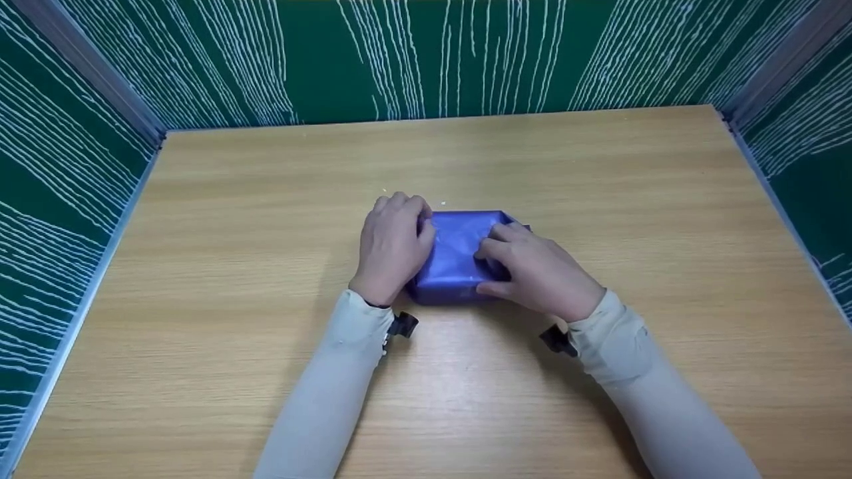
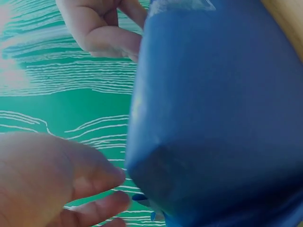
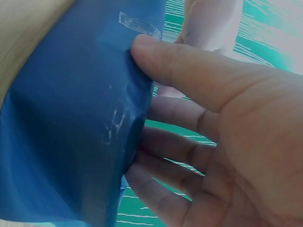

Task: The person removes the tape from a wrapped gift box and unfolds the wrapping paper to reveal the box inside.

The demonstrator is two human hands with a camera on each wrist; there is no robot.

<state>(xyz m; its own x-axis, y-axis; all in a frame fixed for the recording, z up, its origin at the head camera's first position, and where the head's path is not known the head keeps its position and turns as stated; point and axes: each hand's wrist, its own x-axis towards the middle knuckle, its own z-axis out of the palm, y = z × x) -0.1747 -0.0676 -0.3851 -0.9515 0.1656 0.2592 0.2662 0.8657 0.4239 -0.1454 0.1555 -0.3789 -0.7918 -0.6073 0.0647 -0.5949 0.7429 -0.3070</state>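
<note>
A shiny blue-purple wrapped package (image 1: pixel 459 259) lies flat on the wooden table. My left hand (image 1: pixel 394 243) rests over its left end. In the left wrist view the thumb and fingertips (image 2: pixel 111 177) meet the package's upper edge beside a folded corner, without reaching round it. Over the front edge, my right hand (image 1: pixel 539 273) holds the package: the thumb (image 3: pixel 147 52) presses the front face while the bent fingers bear on the top. A strip of clear tape (image 3: pixel 139 24) shows on the wrapping near that thumb. The package's underside is hidden.
Green walls (image 1: pixel 319 60) with white streaks enclose the wooden table (image 1: pixel 200 332) at the back and both sides. Small white scraps (image 1: pixel 443 203) lie just behind the package. Dark camera mounts (image 1: pixel 403 324) hang under both wrists.
</note>
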